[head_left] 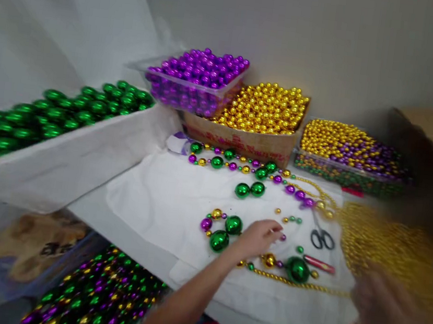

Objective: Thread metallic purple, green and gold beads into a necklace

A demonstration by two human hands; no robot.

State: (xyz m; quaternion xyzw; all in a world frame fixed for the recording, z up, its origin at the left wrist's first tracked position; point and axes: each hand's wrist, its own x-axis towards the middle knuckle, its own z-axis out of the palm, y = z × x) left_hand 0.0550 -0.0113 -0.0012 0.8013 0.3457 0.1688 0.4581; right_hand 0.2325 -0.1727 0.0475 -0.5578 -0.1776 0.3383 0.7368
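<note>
My left hand (258, 237) rests on the white cloth (164, 203), fingers bent together over small beads beside a partly strung strand of green, gold and purple beads (267, 260); what the fingers pinch is too small to name. A large green bead (298, 269) lies on that strand. My right hand (390, 322) is blurred at the lower right, close to a heap of gold bead strands (391, 246); its fingers are smeared.
A finished strand (247, 167) lies across the cloth's back. Scissors (322, 239) and a red lighter (318, 264) lie right of my left hand. Boxes of purple (199, 78), gold (265, 107), mixed (350, 144) and green balls (57, 111) ring the table. Mixed necklaces (97, 294) sit below.
</note>
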